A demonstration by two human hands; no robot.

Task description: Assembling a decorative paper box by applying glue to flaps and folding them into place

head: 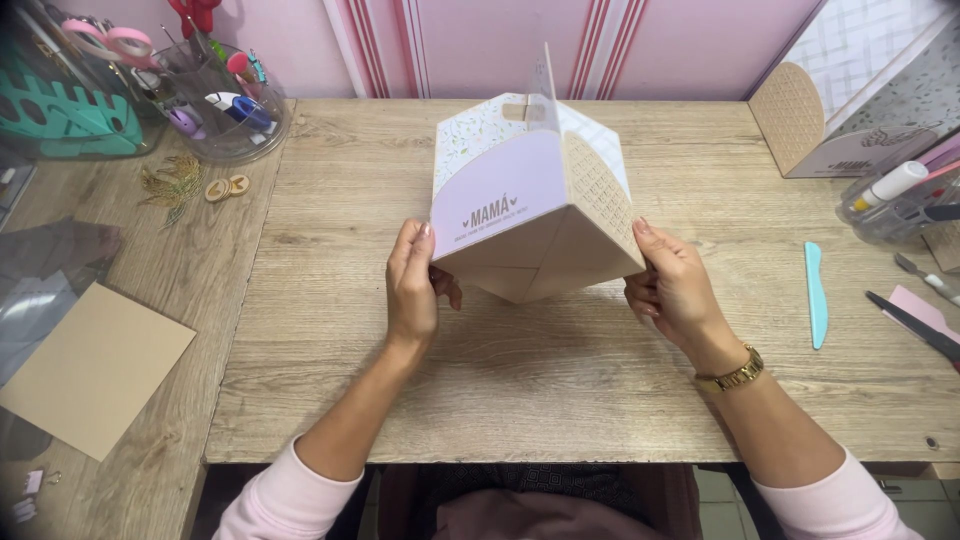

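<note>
Cardboard fills both of my hands: a lilac paper box (520, 205) with a handle slot at its top, tipped so that its folded bottom flaps face me. My left hand (413, 285) takes the near left corner, fingers laid up along the front panel and thumb tucked below, so that grip is pinched on the box. My right hand (672, 285) takes the right corner under the side panel with its cut-out lattice; the fingers curl beneath the edge and the thumb lies on top, so this grip too is closed on the box. A gold watch (735, 373) sits on my right wrist.

I hold the box raised above the middle of the wooden tabletop (560, 390), its lower point clear of the surface as far as I can tell.

To my right lies a pale blue folding tool (816, 295), well apart from the box, and past it a dark blade-like tool (915, 325) on a pink slip. A second box (850, 105) of the same kind stands at the far right corner. On the left side table lies a tan card sheet (95, 365), and farther back a clear bowl of craft tools (225, 105) stands beside a teal rack (60, 115).
</note>
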